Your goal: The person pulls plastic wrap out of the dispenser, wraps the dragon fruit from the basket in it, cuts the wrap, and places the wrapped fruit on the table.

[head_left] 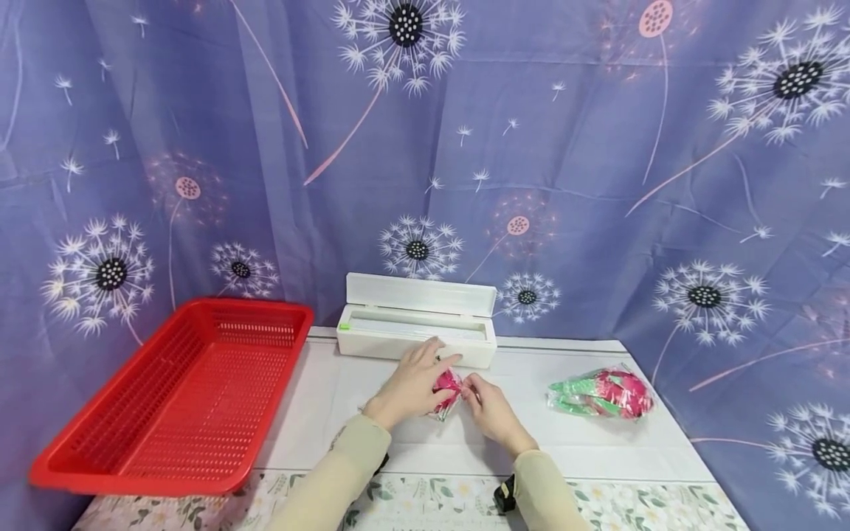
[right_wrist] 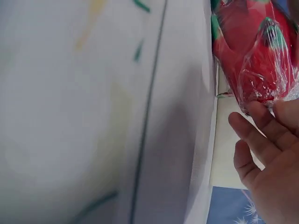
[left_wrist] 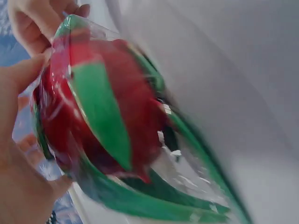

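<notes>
A red dragon fruit with green scales (left_wrist: 110, 93), covered in clear plastic wrap (right_wrist: 268, 77), is between my two hands over the white table area. My left hand (head_left: 413, 380) grips its body, fingers and thumb spread round the sides. At the fruit's right end, my right hand (head_left: 493, 413) pinches the gathered wrap between thumb and fingertips. In the left wrist view, long green tips and loose wrap stick out at the end away from the right hand. To the right lies another wrapped dragon fruit (head_left: 620, 393).
Behind my hands stands a long white box (head_left: 412, 345), its lid (head_left: 420, 295) raised at the back. A large red plastic basket (head_left: 199, 413) is on the left. A purple dandelion-print curtain (head_left: 571, 147) hangs behind, and floral cloth (head_left: 425, 505) covers the near edge.
</notes>
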`<state>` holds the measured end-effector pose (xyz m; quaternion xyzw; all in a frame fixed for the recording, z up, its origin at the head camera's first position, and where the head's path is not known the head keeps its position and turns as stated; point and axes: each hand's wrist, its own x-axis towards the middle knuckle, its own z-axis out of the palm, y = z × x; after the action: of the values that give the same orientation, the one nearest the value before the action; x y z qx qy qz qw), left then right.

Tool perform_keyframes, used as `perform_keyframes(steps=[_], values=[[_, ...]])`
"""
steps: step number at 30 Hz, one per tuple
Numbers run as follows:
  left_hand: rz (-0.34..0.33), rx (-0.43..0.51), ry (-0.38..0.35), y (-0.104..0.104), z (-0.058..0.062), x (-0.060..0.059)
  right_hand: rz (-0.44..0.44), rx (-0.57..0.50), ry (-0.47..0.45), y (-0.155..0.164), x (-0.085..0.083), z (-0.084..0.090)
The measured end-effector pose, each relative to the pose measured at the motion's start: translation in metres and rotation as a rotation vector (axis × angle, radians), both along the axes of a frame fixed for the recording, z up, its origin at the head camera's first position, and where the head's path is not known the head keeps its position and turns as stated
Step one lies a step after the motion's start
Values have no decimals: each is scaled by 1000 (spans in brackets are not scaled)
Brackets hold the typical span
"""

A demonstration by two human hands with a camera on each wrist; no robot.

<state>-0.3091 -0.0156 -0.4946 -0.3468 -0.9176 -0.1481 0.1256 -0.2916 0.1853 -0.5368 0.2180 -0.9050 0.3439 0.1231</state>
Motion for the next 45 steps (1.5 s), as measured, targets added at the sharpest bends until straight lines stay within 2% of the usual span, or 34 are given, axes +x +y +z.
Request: perform_keyframes(steps=[3, 5, 8, 11, 14, 18, 23, 26, 29, 36, 40, 45], values=[[-32, -89, 57, 9, 3, -5, 27, -56, -82, 3, -2, -2], [-46, -114, 83, 14, 4, -8, 54, -134, -181, 6, -4, -3], [-36, -100, 86, 22, 3, -11, 107, -278, -328, 9, -6, -4], [-2, -65, 57, 30, 1, -11, 160, -365, -406, 12, -7, -5], [52, -27, 20, 37, 0, -9, 182, -380, -409, 14, -8, -7], [104, -9, -6, 45, 1, -6, 135, -345, -401, 15, -5, -8], [151, -36, -1, 49, 3, -6, 87, -171, -237, 14, -5, -1], [163, -34, -12, 48, 2, -8, 91, -129, -176, 11, -7, 2], [139, -7, -10, 47, -1, -10, 102, -178, -227, 11, -7, 1], [38, 15, 102, 45, -6, -14, 202, -427, -453, 18, -11, -5], [-2, -12, 109, 44, -5, -16, 235, -450, -481, 17, -8, 3], [-15, -7, 95, 40, -4, -19, 224, -456, -484, 9, -5, 13]])
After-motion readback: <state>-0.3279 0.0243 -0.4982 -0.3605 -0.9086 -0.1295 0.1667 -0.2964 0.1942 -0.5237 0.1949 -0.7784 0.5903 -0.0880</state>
